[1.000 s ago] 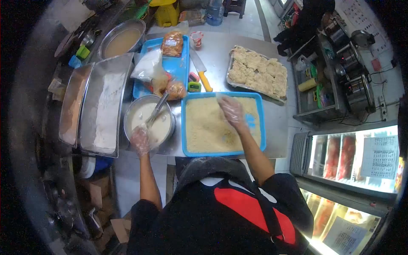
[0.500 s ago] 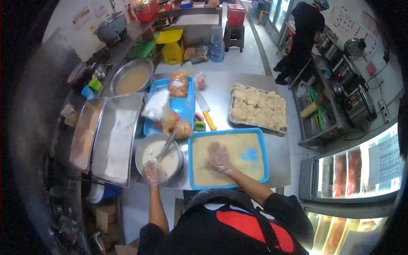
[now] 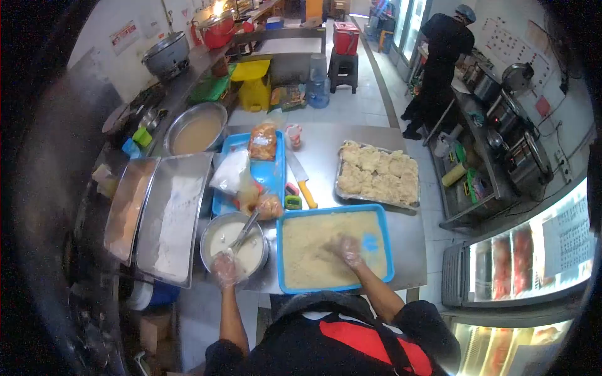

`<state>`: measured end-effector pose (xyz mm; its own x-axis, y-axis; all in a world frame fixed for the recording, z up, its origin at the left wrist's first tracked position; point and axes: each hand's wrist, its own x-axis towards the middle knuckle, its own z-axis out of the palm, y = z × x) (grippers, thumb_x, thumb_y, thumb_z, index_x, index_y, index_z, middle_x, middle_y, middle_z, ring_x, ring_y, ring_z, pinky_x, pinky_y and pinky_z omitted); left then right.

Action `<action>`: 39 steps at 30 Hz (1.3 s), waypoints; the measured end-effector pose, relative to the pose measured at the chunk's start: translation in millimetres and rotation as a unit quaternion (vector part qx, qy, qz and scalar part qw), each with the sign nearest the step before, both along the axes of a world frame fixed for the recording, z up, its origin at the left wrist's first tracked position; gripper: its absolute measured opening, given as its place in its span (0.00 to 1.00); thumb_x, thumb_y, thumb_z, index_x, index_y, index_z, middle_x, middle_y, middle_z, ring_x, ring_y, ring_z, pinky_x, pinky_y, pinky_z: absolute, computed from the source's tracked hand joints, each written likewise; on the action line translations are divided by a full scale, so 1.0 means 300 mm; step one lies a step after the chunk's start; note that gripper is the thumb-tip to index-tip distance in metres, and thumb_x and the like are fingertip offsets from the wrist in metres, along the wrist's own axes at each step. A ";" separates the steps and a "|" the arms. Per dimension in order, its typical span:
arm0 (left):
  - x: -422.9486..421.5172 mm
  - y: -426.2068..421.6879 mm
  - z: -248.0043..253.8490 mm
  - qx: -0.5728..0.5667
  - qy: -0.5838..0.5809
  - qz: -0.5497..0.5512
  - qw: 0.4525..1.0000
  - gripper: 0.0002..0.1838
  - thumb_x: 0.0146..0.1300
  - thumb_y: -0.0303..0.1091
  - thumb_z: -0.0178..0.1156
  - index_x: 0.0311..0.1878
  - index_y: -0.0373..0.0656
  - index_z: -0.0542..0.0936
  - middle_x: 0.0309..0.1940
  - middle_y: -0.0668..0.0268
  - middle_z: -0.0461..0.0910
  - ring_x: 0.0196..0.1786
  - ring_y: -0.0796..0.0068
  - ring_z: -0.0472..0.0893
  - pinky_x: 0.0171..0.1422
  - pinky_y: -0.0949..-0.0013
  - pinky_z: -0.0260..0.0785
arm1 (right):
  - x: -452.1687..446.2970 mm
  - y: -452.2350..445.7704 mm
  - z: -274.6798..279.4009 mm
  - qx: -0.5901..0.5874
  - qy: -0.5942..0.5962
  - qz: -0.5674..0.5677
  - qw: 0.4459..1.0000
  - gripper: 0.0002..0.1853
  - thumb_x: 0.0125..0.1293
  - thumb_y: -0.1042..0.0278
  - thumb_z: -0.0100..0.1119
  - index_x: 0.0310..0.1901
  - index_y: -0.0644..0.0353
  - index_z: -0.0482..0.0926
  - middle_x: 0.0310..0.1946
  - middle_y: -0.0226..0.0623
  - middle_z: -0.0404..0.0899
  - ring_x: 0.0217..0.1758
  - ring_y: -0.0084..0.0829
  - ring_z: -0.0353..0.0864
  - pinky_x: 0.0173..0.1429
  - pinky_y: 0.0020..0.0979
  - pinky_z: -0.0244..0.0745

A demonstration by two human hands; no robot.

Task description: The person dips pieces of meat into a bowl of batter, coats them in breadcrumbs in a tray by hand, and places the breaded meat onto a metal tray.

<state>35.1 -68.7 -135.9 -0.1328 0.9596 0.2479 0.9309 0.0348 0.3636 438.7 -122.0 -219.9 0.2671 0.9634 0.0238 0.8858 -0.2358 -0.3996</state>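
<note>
My left hand [image 3: 226, 268], in a clear plastic glove, is at the near rim of a metal bowl [image 3: 266, 260] of white batter. Its fingers look curled; what they hold, if anything, is unclear. A metal utensil [image 3: 243, 230] leans in the bowl just beyond this hand, its head partly hidden. My right hand [image 3: 346, 249], gloved too, lies on pale crumbs in a blue tray [image 3: 280, 250]. Its fingers are stretched out to the left, somewhat blurred. The blue tray bottom shows through the crumbs right of the hand.
Beyond the blue tray stands a metal tray of coated pieces [image 3: 379, 172]. A yellow-handled knife [image 3: 302, 178] lies beside another blue tray [image 3: 280, 163] holding bags. Left are a deep pan of white powder [image 3: 175, 225] and a basin [image 3: 197, 128]. A co-worker [image 3: 442, 56] stands far right.
My right hand has slid to the right across the crumbs. My left hand stays at the bowl's near rim. The whole view has tilted slightly, so the table appears lower.
</note>
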 end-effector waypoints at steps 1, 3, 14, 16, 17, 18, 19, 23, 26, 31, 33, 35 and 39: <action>-0.032 -0.002 -0.065 0.020 -0.016 0.006 1.000 0.12 0.53 0.37 0.54 0.36 0.39 0.78 0.33 0.57 0.79 0.38 0.56 0.78 0.42 0.61 0.70 | -0.011 -0.014 0.087 0.004 0.017 0.007 1.000 0.31 0.47 0.34 0.57 0.31 0.60 0.76 0.20 0.42 0.76 0.22 0.42 0.75 0.29 0.44 0.68; -0.013 -0.022 -0.017 -0.002 -0.102 0.039 0.994 0.12 0.53 0.37 0.54 0.36 0.39 0.79 0.33 0.55 0.79 0.38 0.55 0.78 0.43 0.60 0.70 | -0.036 -0.039 0.341 -0.006 0.057 0.040 0.998 0.32 0.48 0.36 0.59 0.38 0.63 0.74 0.27 0.43 0.77 0.29 0.42 0.76 0.35 0.42 0.71; -0.042 -0.023 -0.071 0.143 0.096 -0.058 0.983 0.15 0.55 0.41 0.53 0.36 0.39 0.78 0.31 0.50 0.77 0.35 0.50 0.77 0.42 0.55 0.68 | 0.021 -0.186 0.180 0.032 0.014 0.125 0.992 0.43 0.47 0.48 0.64 0.60 0.63 0.59 0.58 0.50 0.63 0.62 0.47 0.59 0.66 0.41 0.53; -0.067 -0.011 -0.077 0.159 0.094 -0.073 0.980 0.16 0.56 0.43 0.53 0.37 0.39 0.78 0.31 0.48 0.77 0.34 0.48 0.76 0.42 0.54 0.67 | 0.082 -0.133 0.077 0.001 0.053 0.076 0.996 0.35 0.49 0.53 0.63 0.57 0.63 0.65 0.57 0.50 0.65 0.61 0.45 0.62 0.65 0.41 0.54; -0.033 -0.018 -0.018 0.096 0.016 -0.034 0.995 0.16 0.56 0.43 0.54 0.38 0.39 0.78 0.30 0.48 0.77 0.34 0.48 0.76 0.42 0.54 0.67 | 0.129 -0.129 -0.026 0.000 0.066 0.047 0.997 0.31 0.50 0.55 0.62 0.54 0.63 0.68 0.56 0.49 0.65 0.61 0.43 0.62 0.64 0.40 0.55; 0.003 -0.027 0.028 0.035 -0.062 0.007 0.997 0.16 0.56 0.43 0.54 0.39 0.39 0.78 0.30 0.47 0.77 0.34 0.47 0.76 0.41 0.53 0.67 | 0.156 -0.142 -0.035 0.085 0.199 0.026 0.976 0.27 0.50 0.59 0.61 0.52 0.63 0.70 0.53 0.48 0.68 0.58 0.43 0.66 0.62 0.41 0.58; 0.032 -0.026 0.064 0.014 -0.077 0.020 0.997 0.16 0.56 0.43 0.54 0.38 0.39 0.78 0.30 0.47 0.77 0.34 0.47 0.76 0.41 0.54 0.67 | 0.175 -0.114 -0.020 0.105 0.225 0.021 0.969 0.25 0.51 0.60 0.59 0.51 0.62 0.71 0.52 0.48 0.69 0.56 0.42 0.67 0.60 0.41 0.60; 0.002 -0.006 0.039 -0.033 -0.115 0.054 0.991 0.15 0.57 0.41 0.54 0.37 0.39 0.78 0.30 0.48 0.78 0.35 0.49 0.77 0.40 0.54 0.68 | 0.177 -0.064 0.153 0.024 0.039 0.079 0.996 0.24 0.55 0.56 0.54 0.53 0.59 0.70 0.53 0.47 0.69 0.56 0.41 0.68 0.58 0.41 0.62; 0.001 -0.011 0.020 -0.004 0.102 -0.025 0.994 0.13 0.57 0.39 0.53 0.37 0.38 0.78 0.31 0.51 0.78 0.35 0.51 0.77 0.39 0.56 0.69 | 0.060 -0.001 0.293 -0.031 0.012 0.075 0.997 0.29 0.55 0.53 0.53 0.57 0.57 0.66 0.58 0.47 0.63 0.60 0.41 0.63 0.61 0.42 0.59; -0.118 -0.009 -0.178 0.274 0.364 -0.135 0.880 0.09 0.57 0.34 0.51 0.33 0.40 0.77 0.33 0.57 0.78 0.35 0.57 0.78 0.37 0.60 0.70 | -0.109 -0.035 0.142 0.042 -0.137 0.117 0.983 0.40 0.61 0.42 0.40 0.65 0.66 0.49 0.67 0.48 0.46 0.70 0.43 0.45 0.69 0.46 0.41; -0.027 0.014 -0.031 0.094 0.214 -0.063 0.970 0.09 0.58 0.34 0.50 0.33 0.40 0.77 0.32 0.55 0.77 0.35 0.56 0.77 0.39 0.60 0.69 | -0.099 0.046 0.191 0.071 -0.088 0.078 0.991 0.41 0.59 0.45 0.45 0.65 0.67 0.47 0.67 0.52 0.43 0.71 0.47 0.42 0.69 0.48 0.38; 0.006 -0.013 0.046 -0.011 0.084 -0.013 0.996 0.09 0.58 0.34 0.50 0.32 0.39 0.77 0.32 0.55 0.77 0.35 0.56 0.77 0.40 0.60 0.69 | -0.103 0.018 0.190 0.063 -0.061 0.085 0.992 0.42 0.58 0.45 0.48 0.65 0.68 0.47 0.67 0.54 0.42 0.71 0.48 0.41 0.70 0.49 0.37; 0.065 -0.010 0.095 -0.022 -0.031 0.071 0.997 0.09 0.57 0.35 0.51 0.32 0.40 0.76 0.29 0.55 0.77 0.34 0.57 0.77 0.40 0.61 0.69 | -0.096 0.003 0.133 0.127 -0.074 0.100 0.984 0.42 0.56 0.43 0.50 0.64 0.66 0.52 0.67 0.52 0.45 0.70 0.48 0.45 0.69 0.50 0.39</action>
